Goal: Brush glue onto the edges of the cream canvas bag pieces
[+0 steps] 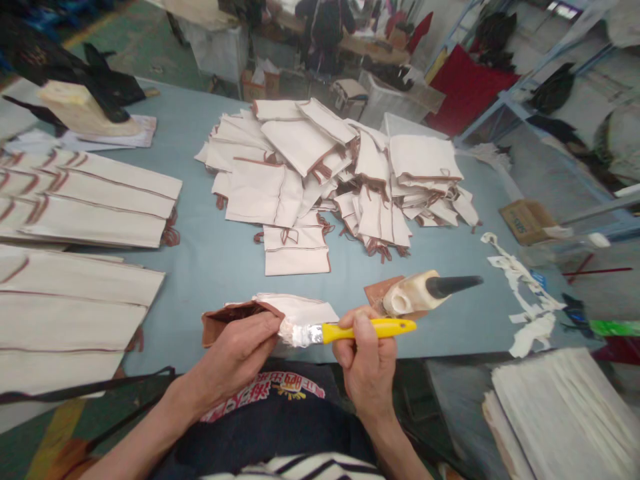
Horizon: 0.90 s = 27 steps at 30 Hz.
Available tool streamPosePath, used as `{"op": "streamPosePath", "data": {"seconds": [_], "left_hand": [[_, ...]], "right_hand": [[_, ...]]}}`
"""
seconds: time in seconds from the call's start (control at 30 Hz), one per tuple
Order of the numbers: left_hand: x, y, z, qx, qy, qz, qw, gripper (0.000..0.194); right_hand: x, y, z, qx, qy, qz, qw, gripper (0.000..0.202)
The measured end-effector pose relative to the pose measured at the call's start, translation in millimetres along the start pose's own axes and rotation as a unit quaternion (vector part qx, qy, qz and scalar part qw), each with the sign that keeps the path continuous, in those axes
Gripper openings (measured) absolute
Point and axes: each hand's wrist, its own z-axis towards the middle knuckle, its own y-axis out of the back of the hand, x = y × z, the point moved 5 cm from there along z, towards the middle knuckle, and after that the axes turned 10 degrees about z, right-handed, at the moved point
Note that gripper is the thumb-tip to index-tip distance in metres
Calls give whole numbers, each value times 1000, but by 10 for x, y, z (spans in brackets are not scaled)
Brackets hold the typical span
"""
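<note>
My right hand [365, 350] is closed around the yellow handle of a paintbrush [370, 330]. Its bristles, clotted with a pale substance, meet the edge of a cream fabric pouch with a brown lining [217, 327]. Fingers of my left hand [245, 343] pinch that pouch at its brown edge, near the bristles. Beyond my right hand, a cream plastic bottle [400, 297] with a dark tapered end lies on a brown piece. Just past the held pouch, another cream pouch with brown edging [297, 250] lies flat.
A loose heap of cream pouches [270, 190] covers the table's [185, 287] far middle. Neat stacks of cream pieces [100, 207] fill the left side. White scraps [525, 293] and a cardboard box [527, 221] are at the right. Someone in dark clothing [325, 30] is in the background.
</note>
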Motion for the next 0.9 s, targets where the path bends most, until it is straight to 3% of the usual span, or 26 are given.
{"op": "streamPosePath", "data": {"seconds": [0.1,0.3,0.4,0.53,0.67,0.83,0.9], "left_hand": [[-3,18,30,1,24,-18,1000,27],[56,53,137,91,165,-122,975,30],[88,83,162,107,217,-214,946,33],[117,75,130,123,288,-328,891,37],[59,10,96,163,292,-392,857,47],[-57,-77,118,187,271,-415,848,54],[-100,-93,143,183,265,-429,844,51]], "right_hand": [[30,-67,46,24,-3,-2,1000,46],[-5,13,420,27,18,47,998,40],[101,83,472,23,72,63,995,36],[274,92,309,99,157,48,982,34],[327,73,181,174,244,-40,953,31],[392,4,122,227,378,-141,887,28],[407,13,118,231,396,-137,878,28]]}}
